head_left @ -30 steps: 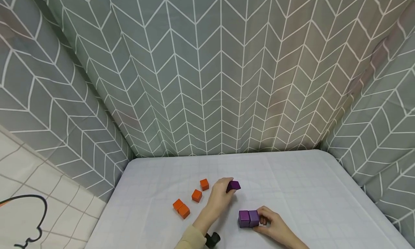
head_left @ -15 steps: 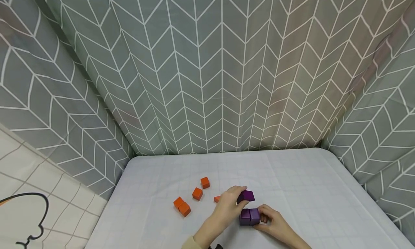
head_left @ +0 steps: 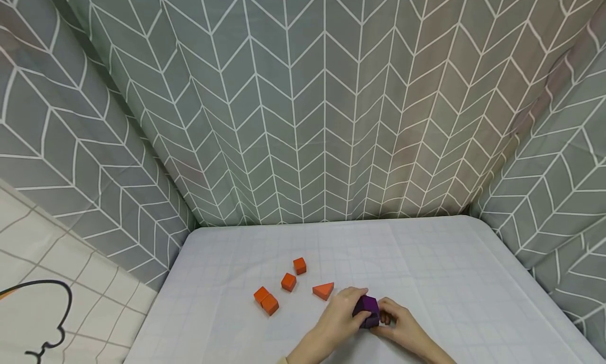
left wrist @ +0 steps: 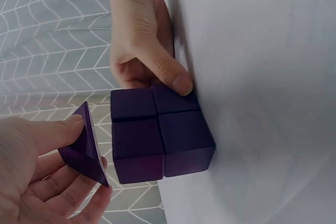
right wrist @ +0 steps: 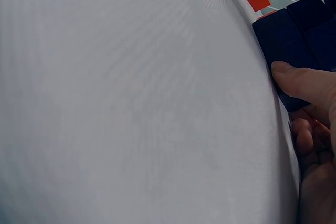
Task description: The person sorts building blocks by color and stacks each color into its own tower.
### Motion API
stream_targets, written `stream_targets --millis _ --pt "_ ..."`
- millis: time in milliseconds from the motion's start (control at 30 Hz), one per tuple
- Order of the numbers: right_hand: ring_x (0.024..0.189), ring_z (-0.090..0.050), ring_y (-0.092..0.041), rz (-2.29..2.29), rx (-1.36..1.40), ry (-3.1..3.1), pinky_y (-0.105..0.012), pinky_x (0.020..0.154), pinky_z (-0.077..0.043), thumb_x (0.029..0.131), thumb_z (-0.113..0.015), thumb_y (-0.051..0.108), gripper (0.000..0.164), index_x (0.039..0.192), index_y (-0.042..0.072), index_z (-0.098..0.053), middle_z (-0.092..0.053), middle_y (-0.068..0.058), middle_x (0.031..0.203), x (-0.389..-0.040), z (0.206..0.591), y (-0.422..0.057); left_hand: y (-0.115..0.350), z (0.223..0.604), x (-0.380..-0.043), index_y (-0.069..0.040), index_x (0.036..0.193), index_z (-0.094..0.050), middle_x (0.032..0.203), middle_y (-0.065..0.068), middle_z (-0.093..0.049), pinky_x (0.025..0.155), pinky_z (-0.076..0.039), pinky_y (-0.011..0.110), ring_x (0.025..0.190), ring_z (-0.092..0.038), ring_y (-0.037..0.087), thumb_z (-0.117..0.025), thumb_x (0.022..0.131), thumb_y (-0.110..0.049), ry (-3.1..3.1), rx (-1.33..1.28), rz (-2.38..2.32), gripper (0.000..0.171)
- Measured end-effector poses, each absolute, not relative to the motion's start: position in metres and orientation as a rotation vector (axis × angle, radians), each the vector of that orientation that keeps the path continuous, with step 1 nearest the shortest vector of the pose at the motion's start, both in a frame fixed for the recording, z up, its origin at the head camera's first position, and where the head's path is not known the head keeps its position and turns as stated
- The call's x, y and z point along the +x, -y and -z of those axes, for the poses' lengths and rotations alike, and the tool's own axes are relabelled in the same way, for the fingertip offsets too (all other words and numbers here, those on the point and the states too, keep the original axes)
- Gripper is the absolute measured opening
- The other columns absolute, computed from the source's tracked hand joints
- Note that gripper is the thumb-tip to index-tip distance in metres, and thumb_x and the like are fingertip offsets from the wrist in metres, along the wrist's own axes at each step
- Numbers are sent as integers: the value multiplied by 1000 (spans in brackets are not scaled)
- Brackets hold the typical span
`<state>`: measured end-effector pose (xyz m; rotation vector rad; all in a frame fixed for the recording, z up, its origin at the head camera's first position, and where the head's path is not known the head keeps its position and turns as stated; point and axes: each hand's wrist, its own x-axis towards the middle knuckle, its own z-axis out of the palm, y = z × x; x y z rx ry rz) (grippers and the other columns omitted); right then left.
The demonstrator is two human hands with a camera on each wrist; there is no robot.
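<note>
In the left wrist view, a purple triangular block point(left wrist: 84, 166) is pinched between the thumb and fingers of my left hand point(head_left: 337, 317). It is held just above the purple cubes point(left wrist: 138, 142), with a narrow gap showing between them. These cubes stand as a stack two wide and two high on the table. My right hand point(head_left: 406, 330) grips the stack from the right side, its thumb on a lower cube in the left wrist view. The right wrist view shows that thumb against the dark cubes point(right wrist: 278, 35) too. From the head, the left hand hides part of the stack.
An orange triangular block point(head_left: 324, 291) lies left of the stack on the white-covered table point(head_left: 213, 269). Farther left are loose orange cubes point(head_left: 289, 282), two of them side by side point(head_left: 270, 304). A patterned grey curtain point(head_left: 303, 117) hangs behind the table's back edge.
My left hand has moved right and toward me with the purple triangular block, from beyond the stack to over it. The orange triangular block has come into sight. The right hand stays on the stack.
</note>
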<state>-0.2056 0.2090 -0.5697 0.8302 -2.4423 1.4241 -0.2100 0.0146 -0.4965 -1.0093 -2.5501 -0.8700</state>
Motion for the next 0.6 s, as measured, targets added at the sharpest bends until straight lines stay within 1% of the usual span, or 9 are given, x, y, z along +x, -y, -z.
stream_targets --millis 233,367,600 --pt "63 -45 -18 -1433 847 2413 -27 52 -37 62 -77 2 38 93 17 -61 -52 5 83 -199 548 -202 -16 501 -209 -7 111 -58 101 0 -61 76 -45 17 93 -55 5 -71 75 -18 2577 -1006 875 40" --pt "62 -45 -18 -1432 863 2412 -27 51 -38 62 -76 0 37 92 16 -61 -52 4 83 -196 540 -200 -16 504 -209 -7 111 -59 101 0 -61 76 -45 17 93 -55 5 -72 74 -18 2603 -1001 866 40" --pt "62 -46 -18 -1437 862 2406 -28 51 -38 62 -77 1 37 92 17 -61 -52 5 83 -197 542 -201 -17 506 -208 -6 110 -58 100 0 -61 75 -45 16 92 -55 5 -73 72 -18 2577 -1005 853 42"
